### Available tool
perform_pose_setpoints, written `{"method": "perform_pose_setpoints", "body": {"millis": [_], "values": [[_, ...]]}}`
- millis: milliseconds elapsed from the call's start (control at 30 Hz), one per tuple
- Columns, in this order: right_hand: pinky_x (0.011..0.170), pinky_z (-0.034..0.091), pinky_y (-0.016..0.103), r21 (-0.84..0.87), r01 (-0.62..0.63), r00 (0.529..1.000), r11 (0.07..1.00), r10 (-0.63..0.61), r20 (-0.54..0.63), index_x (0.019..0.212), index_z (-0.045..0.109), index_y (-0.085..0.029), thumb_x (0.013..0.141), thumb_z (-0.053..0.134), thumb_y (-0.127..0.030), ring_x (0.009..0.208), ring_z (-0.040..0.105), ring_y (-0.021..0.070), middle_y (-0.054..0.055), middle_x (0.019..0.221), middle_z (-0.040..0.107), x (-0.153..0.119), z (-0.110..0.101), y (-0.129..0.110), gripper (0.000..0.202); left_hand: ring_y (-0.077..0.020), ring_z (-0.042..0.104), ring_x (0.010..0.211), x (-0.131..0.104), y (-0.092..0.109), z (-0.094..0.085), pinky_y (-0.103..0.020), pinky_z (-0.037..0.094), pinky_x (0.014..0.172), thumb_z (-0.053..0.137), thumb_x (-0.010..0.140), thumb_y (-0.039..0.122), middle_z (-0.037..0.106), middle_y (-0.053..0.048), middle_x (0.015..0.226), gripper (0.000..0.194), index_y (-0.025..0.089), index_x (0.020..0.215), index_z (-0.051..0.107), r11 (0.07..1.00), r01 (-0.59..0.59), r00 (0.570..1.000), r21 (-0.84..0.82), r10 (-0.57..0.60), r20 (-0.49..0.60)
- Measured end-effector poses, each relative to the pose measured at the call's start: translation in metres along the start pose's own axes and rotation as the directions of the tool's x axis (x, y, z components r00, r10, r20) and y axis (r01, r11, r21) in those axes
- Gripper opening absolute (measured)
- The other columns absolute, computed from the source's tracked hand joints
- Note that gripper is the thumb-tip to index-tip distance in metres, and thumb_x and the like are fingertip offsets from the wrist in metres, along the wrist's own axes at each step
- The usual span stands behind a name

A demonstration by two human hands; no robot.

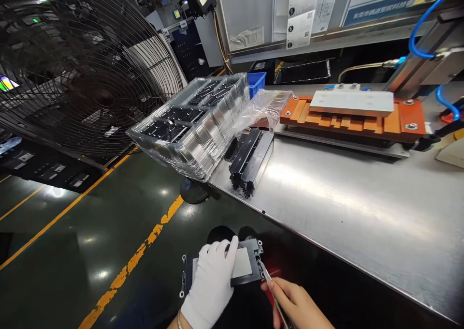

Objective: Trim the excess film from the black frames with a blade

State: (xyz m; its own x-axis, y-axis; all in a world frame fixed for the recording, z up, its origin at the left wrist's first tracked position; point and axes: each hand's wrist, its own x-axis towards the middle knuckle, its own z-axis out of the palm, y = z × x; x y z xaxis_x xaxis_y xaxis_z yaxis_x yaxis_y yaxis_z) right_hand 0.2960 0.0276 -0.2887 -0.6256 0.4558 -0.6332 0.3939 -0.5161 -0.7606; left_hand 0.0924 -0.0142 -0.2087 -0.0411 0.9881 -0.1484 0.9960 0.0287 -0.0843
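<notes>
- The black frame point(232, 268) with the pale panel in its middle is held low, out past the front edge of the steel table point(362, 208), over the dark floor rather than resting on anything.
- My gloved left hand point(212, 283) lies flat across the frame with fingers closed over its top, I'd guess to keep it from twisting.
- My bare right hand point(295, 302) is pinched tight on a thin metal tool point(270, 283); its tip sits at the frame's right edge, near a corner tab.
- Up on the table, a stack of the same black frames point(250, 162) stands just beside a pile of clear plastic trays point(192, 126) that hangs over the table's left corner.
- Further back there's crumpled plastic wrap point(263, 106), then an orange fixture point(348, 118) with a white plate on it.
- Big fan point(83, 67) on the left crowds that side. Most open room is the bare steel on the right.
</notes>
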Motion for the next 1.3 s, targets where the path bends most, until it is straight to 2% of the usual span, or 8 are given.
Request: {"method": "perform_pose_setpoints", "body": {"millis": [200, 300, 367, 433, 500, 600, 833, 1300], "values": [[0.037, 0.03, 0.015, 0.499, -0.186, 0.982, 0.846, 0.138, 0.131, 0.106, 0.068, -0.011, 0.078, 0.059, -0.072, 0.036, 0.047, 0.0054, -0.003, 0.048, 0.058, -0.008, 0.011, -0.008, 0.068, -0.0279, 0.057, 0.097, 0.0, 0.005, 0.002, -0.047, 0.047, 0.085, 0.046, 0.073, 0.001, 0.063, -0.01, 0.117, 0.073, 0.018, 0.143, 0.042, 1.0, -0.011, 1.0, 0.009, 0.011, -0.022], [0.039, 0.036, 0.017, 0.552, -0.174, 0.984, 0.816, 0.126, 0.123, 0.121, 0.065, -0.014, 0.081, 0.06, -0.069, 0.038, 0.05, 0.0069, -0.003, 0.055, 0.058, -0.014, 0.0, -0.017, 0.068, -0.0285, 0.056, 0.098, -0.001, 0.004, 0.003, -0.048, 0.046, 0.086, 0.048, 0.073, 0.003, 0.062, -0.01, 0.117, 0.074, 0.018, 0.145, 0.039, 0.999, -0.031, 1.0, -0.018, 0.031, 0.0], [0.048, 0.046, 0.022, 0.356, -0.014, 1.0, 0.934, 0.014, 0.004, 0.129, 0.062, -0.02, 0.084, 0.053, -0.071, 0.049, 0.058, 0.0115, -0.001, 0.063, 0.061, -0.015, -0.014, -0.019, 0.069, -0.0285, 0.056, 0.099, -0.002, 0.003, 0.002, -0.048, 0.046, 0.087, 0.048, 0.071, 0.004, 0.061, -0.01, 0.118, 0.076, 0.019, 0.145, 0.038, 0.999, -0.033, 0.999, -0.043, 0.034, 0.021], [0.067, 0.053, 0.031, -0.066, 0.198, 0.967, 0.978, -0.206, -0.152, 0.13, 0.063, -0.031, 0.088, 0.047, -0.071, 0.07, 0.065, 0.0176, 0.003, 0.077, 0.065, -0.015, -0.029, -0.016, 0.06, -0.0289, 0.055, 0.1, -0.002, 0.001, 0.003, -0.049, 0.045, 0.089, 0.049, 0.069, 0.005, 0.06, -0.01, 0.12, 0.079, 0.02, 0.146, 0.038, 0.998, -0.031, 0.999, -0.062, 0.034, 0.041], [0.079, 0.052, 0.037, -0.499, 0.289, 0.877, 0.817, -0.435, -0.204, 0.129, 0.063, -0.041, 0.092, 0.043, -0.067, 0.084, 0.065, 0.0215, 0.004, 0.087, 0.065, -0.014, -0.042, -0.013, 0.049, -0.0298, 0.054, 0.102, -0.003, -0.001, 0.003, -0.05, 0.045, 0.089, 0.049, 0.068, 0.005, 0.059, -0.011, 0.122, 0.081, 0.02, 0.147, 0.036, 0.997, -0.034, 0.998, -0.07, 0.038, 0.055], [0.069, 0.052, 0.035, -0.805, 0.286, 0.769, 0.52, -0.625, -0.13, 0.131, 0.06, -0.046, 0.098, 0.037, -0.06, 0.074, 0.065, 0.0198, 0.002, 0.084, 0.065, -0.014, -0.052, -0.011, 0.042, -0.0305, 0.053, 0.104, -0.006, -0.003, 0.002, -0.05, 0.044, 0.09, 0.05, 0.065, 0.005, 0.058, -0.011, 0.124, 0.086, 0.021, 0.148, 0.033, 0.997, -0.038, 0.997, -0.072, 0.043, 0.066], [0.057, 0.046, 0.028, -0.922, 0.333, 0.6, 0.198, -0.799, 0.045, 0.127, 0.064, -0.036, 0.104, 0.033, -0.047, 0.062, 0.062, 0.0155, 0.002, 0.077, 0.064, -0.014, -0.053, -0.023, 0.041, -0.0293, 0.054, 0.102, -0.009, -0.004, -0.016, -0.05, 0.045, 0.091, 0.05, 0.066, 0.003, 0.059, -0.011, 0.122, 0.083, 0.019, 0.146, 0.036, 0.997, -0.066, 0.989, -0.036, 0.07, 0.13], [0.071, 0.048, 0.028, -0.871, 0.464, 0.638, 0.162, -0.743, 0.201, 0.134, 0.057, -0.04, 0.098, 0.054, -0.036, 0.077, 0.059, 0.0156, 0.0, 0.087, 0.063, -0.011, -0.054, -0.021, 0.036, -0.0246, 0.053, 0.087, 0.004, -0.024, -0.057, -0.039, 0.044, 0.073, 0.061, 0.063, 0.015, 0.06, -0.004, 0.106, 0.075, 0.026, 0.135, 0.042, 0.918, -0.394, 0.885, -0.055, 0.395, 0.246]]}}
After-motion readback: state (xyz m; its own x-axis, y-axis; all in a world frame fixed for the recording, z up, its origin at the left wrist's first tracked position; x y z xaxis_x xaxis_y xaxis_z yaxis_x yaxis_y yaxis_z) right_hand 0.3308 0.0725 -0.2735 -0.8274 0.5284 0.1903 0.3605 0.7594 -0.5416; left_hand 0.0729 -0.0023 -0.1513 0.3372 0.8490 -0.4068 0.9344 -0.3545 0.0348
